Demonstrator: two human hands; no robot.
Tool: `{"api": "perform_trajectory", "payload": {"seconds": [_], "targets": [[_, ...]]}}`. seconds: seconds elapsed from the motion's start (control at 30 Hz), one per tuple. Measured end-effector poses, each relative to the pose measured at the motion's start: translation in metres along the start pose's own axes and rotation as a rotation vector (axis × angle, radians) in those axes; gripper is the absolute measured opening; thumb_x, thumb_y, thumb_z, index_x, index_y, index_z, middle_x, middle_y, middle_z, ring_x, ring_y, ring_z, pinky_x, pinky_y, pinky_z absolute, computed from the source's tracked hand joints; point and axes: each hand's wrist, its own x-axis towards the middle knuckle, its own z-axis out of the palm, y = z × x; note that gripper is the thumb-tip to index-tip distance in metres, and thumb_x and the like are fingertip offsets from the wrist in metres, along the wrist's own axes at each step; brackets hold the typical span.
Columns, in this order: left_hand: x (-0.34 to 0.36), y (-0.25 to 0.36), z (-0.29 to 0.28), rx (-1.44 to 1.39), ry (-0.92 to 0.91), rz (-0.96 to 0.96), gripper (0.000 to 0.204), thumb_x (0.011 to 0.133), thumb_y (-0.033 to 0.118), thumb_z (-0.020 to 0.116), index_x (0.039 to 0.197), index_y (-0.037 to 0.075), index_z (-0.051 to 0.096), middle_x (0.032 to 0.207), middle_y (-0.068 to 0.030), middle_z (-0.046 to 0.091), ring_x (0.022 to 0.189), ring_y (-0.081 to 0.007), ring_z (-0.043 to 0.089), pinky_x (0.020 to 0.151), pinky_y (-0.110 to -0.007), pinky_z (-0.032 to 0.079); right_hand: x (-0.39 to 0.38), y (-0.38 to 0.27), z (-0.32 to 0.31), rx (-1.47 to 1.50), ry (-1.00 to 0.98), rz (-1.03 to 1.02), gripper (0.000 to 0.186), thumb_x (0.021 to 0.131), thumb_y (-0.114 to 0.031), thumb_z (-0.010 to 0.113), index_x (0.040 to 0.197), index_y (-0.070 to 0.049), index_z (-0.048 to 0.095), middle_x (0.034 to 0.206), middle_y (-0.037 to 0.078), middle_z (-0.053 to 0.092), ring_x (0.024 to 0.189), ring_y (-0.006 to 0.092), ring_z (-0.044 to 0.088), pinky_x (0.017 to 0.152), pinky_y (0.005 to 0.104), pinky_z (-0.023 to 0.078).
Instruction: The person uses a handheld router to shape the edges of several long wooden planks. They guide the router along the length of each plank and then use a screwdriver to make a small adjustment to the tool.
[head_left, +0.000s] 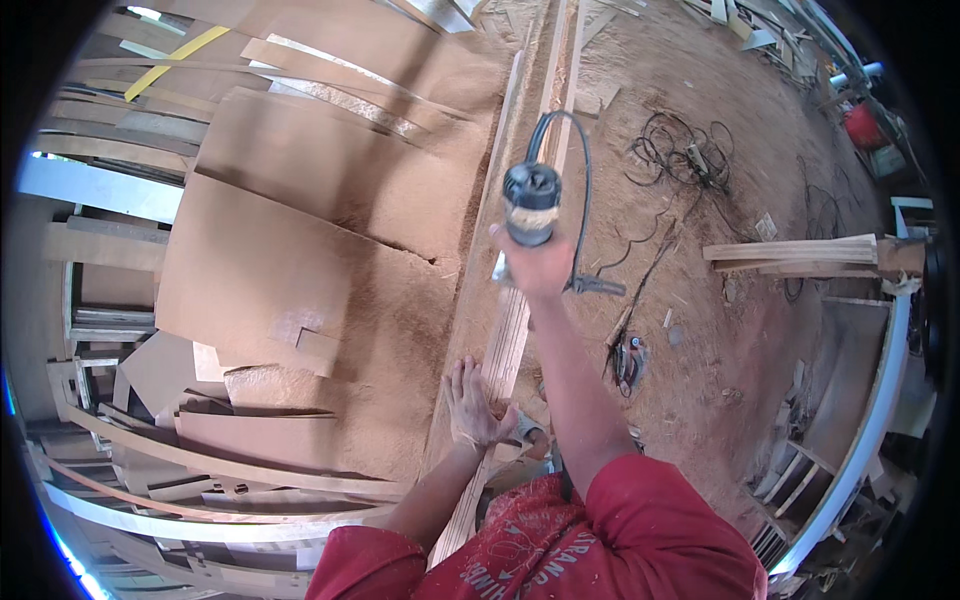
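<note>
My right hand (535, 260) grips a black, corded power router (532, 188) over a long narrow pale wooden board (505, 350) running away from me. Its cable loops up and down beside the tool. My left hand (475, 405) lies with fingers spread on the board and its left edge, nearer my body. Sawdust lies along the board and the strip beside it. The router's base is mostly hidden by my hand.
Stacked brown sheets (260, 260) and offcuts fill the left. On the dusty floor are coiled cables (680, 150) and a power tool (628, 365). Timber strips (790, 250) jut in from the right, near cluttered shelving (840, 400); a red object (865, 125) sits beyond.
</note>
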Motion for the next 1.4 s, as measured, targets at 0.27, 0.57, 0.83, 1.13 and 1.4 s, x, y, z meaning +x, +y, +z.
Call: {"api": "perform_trajectory", "payload": {"seconds": [0.27, 0.57, 0.83, 1.13, 1.4], "targets": [[-0.003, -0.006, 0.009, 0.031, 0.023, 0.016, 0.112, 0.077, 0.054, 0.081, 0.158, -0.012, 0.041, 0.165, -0.0393, 0.043, 0.159, -0.0573, 0.034, 0.129, -0.074, 0.020, -0.078, 0.031, -0.004, 0.053, 0.005, -0.067, 0.062, 0.069, -0.043, 0.101, 0.107, -0.002, 0.074, 0.097, 0.018, 0.084, 0.093, 0.0345, 0.084, 0.086, 0.0451, 0.065], [-0.006, -0.005, 0.005, 0.041, 0.018, 0.025, 0.110, 0.079, 0.052, 0.083, 0.157, -0.013, 0.042, 0.168, -0.0384, 0.039, 0.160, -0.0570, 0.031, 0.132, -0.073, 0.016, -0.067, 0.040, 0.004, 0.095, 0.070, -0.203, 0.058, 0.068, -0.041, 0.100, 0.102, -0.002, 0.072, 0.091, 0.020, 0.082, 0.088, 0.0375, 0.083, 0.079, 0.0464, 0.065], [0.001, 0.002, -0.002, 0.030, -0.030, -0.018, 0.108, 0.077, 0.046, 0.084, 0.158, -0.010, 0.041, 0.170, -0.0359, 0.038, 0.162, -0.0542, 0.030, 0.134, -0.071, 0.014, 0.011, 0.026, 0.013, 0.040, 0.133, -0.274, 0.065, 0.067, -0.047, 0.100, 0.103, 0.000, 0.074, 0.094, 0.022, 0.082, 0.089, 0.0381, 0.083, 0.081, 0.0465, 0.066], [0.002, 0.007, -0.006, 0.000, -0.003, -0.016, 0.111, 0.077, 0.048, 0.084, 0.161, -0.008, 0.039, 0.171, -0.0339, 0.039, 0.163, -0.0528, 0.030, 0.134, -0.071, 0.015, -0.016, 0.015, 0.000, -0.010, 0.023, -0.098, 0.071, 0.067, -0.052, 0.100, 0.110, 0.000, 0.076, 0.101, 0.022, 0.083, 0.097, 0.0377, 0.083, 0.088, 0.0468, 0.065], [-0.004, -0.009, 0.012, 0.016, 0.061, 0.033, 0.112, 0.079, 0.062, 0.081, 0.159, -0.008, 0.042, 0.169, -0.0324, 0.043, 0.161, -0.0541, 0.033, 0.130, -0.074, 0.019, -0.092, 0.045, -0.006, 0.015, -0.001, -0.083, 0.064, 0.069, -0.047, 0.099, 0.105, -0.001, 0.073, 0.095, 0.020, 0.083, 0.091, 0.0385, 0.083, 0.083, 0.0468, 0.066]]}}
